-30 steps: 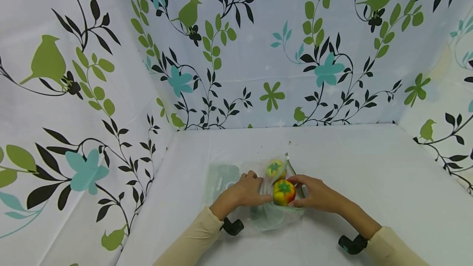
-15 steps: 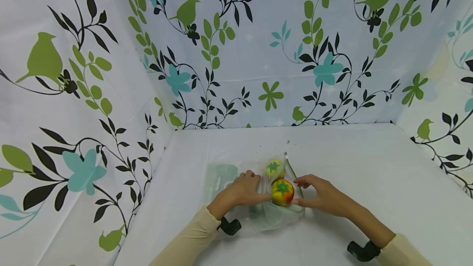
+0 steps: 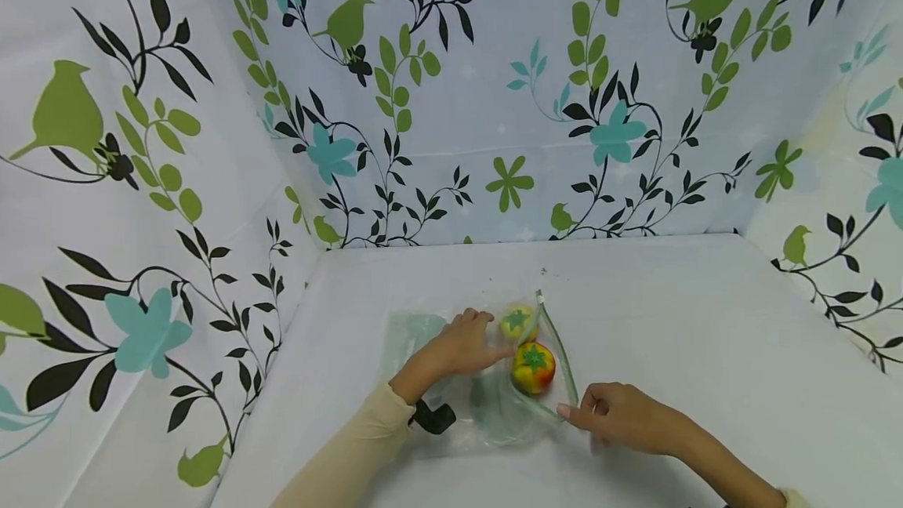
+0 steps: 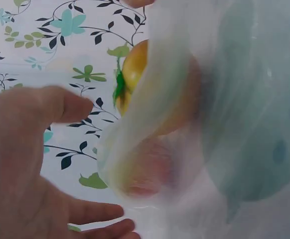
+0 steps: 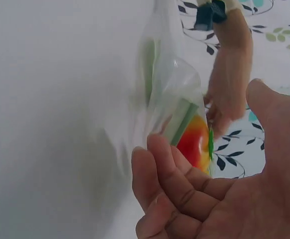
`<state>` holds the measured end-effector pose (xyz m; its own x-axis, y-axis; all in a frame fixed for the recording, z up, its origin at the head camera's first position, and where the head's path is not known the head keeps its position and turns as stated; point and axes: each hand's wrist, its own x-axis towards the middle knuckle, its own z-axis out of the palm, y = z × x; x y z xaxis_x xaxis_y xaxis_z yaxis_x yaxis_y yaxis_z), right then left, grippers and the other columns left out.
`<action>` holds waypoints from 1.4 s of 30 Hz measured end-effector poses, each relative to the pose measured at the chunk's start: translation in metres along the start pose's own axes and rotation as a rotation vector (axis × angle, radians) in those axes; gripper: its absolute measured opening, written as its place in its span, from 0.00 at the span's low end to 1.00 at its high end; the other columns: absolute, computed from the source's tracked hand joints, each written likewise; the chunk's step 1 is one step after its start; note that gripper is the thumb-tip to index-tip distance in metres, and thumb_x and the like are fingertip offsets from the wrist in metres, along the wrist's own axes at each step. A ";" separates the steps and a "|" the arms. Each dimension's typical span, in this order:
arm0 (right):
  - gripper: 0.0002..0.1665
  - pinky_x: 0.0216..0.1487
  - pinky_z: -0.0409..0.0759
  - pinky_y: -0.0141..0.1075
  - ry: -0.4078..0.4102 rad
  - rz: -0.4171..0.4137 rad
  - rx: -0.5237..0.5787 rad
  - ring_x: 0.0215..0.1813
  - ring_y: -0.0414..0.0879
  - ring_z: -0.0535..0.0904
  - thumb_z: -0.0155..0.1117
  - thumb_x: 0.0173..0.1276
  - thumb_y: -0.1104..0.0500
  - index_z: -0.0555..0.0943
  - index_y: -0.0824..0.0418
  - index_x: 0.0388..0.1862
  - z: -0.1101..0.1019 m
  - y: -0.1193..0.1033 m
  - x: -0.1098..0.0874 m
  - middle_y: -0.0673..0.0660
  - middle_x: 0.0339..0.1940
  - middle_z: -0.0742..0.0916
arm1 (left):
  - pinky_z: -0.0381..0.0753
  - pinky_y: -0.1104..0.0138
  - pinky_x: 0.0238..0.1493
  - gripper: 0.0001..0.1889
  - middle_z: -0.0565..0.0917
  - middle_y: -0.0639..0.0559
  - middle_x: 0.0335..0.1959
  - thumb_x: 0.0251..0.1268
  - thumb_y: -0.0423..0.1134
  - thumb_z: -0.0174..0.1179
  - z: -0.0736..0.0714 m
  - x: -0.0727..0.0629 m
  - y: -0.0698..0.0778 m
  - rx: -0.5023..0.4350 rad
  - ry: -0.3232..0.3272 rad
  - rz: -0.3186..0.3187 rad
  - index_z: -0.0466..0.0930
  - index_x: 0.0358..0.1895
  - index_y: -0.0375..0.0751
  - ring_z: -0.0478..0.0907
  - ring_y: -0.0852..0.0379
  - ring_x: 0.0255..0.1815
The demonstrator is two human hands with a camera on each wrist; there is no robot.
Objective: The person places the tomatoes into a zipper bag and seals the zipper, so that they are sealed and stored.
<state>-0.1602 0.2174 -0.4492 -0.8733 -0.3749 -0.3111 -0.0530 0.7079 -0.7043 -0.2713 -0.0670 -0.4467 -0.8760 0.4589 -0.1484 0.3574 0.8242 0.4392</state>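
A clear zip bag (image 3: 504, 414) with a green strip along its mouth lies on the white table. At its mouth sits a red-and-yellow tomato (image 3: 533, 369) with a green star-shaped top, perhaps a toy. Behind it is a yellower one (image 3: 517, 322), partly under the plastic. My left hand (image 3: 462, 343) is over the bag, left of both, its thumb pointing toward the front tomato. In the left wrist view its thumb and fingers are spread. My right hand (image 3: 628, 418) is at the bag's near right corner, thumb tip by the green strip (image 3: 564, 359), fingers loosely bent and apart from the thumb.
A pale green patch (image 3: 416, 335) shows through the left part of the bag. A cloth wall (image 3: 451, 179) with leaves and birds stands behind the table (image 3: 670, 312). A few small dark specks (image 3: 543, 271) lie toward the back. A black wrist mount (image 3: 433, 418) is on the left wrist.
My right hand has left the front tomato's side and moved down and right to the bag's near corner. The bag's mouth has spread wider. My left hand has stayed nearly in place.
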 end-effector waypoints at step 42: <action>0.16 0.28 0.76 0.36 0.064 -0.081 0.100 0.27 0.46 0.83 0.65 0.76 0.50 0.86 0.58 0.30 0.024 0.018 0.010 0.49 0.22 0.88 | 0.76 0.52 0.69 0.14 0.83 0.40 0.64 0.85 0.34 0.49 -0.024 0.078 -0.010 -0.068 0.025 0.220 0.78 0.63 0.38 0.79 0.44 0.67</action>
<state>-0.1585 0.2121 -0.4806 -0.8975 -0.3870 -0.2116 -0.0789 0.6127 -0.7864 -0.3515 -0.0476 -0.4412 -0.7873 0.6162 -0.0204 0.5190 0.6803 0.5175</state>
